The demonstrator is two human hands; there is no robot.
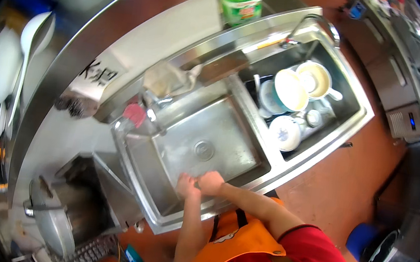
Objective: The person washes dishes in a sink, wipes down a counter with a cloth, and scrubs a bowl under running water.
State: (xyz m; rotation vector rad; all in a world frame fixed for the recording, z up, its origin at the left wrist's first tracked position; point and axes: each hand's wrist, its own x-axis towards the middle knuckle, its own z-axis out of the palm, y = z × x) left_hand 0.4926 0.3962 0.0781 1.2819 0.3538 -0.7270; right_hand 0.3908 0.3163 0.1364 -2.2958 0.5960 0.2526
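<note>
My left hand [187, 186] and my right hand [210, 182] are close together over the near part of the left metal sink basin [206, 130]. Both look curled, but blur hides whether anything small is between them. A round drain [204, 150] shows in the basin floor beyond them. The right basin holds stacked pale bowls [292, 90], a white bowl with a blue pattern [285, 133] and a white-handled utensil or dish [334, 94]. A beige cloth [167, 80] lies at the sink's back edge, near a pink-red item [134, 114].
A metal faucet [289, 42] stands behind the right basin, and a green container [241, 3] is at the back wall. Left of the sink sits a large metal pot or lid [51, 225]. Cabinets [393, 67] stand across the red floor, right.
</note>
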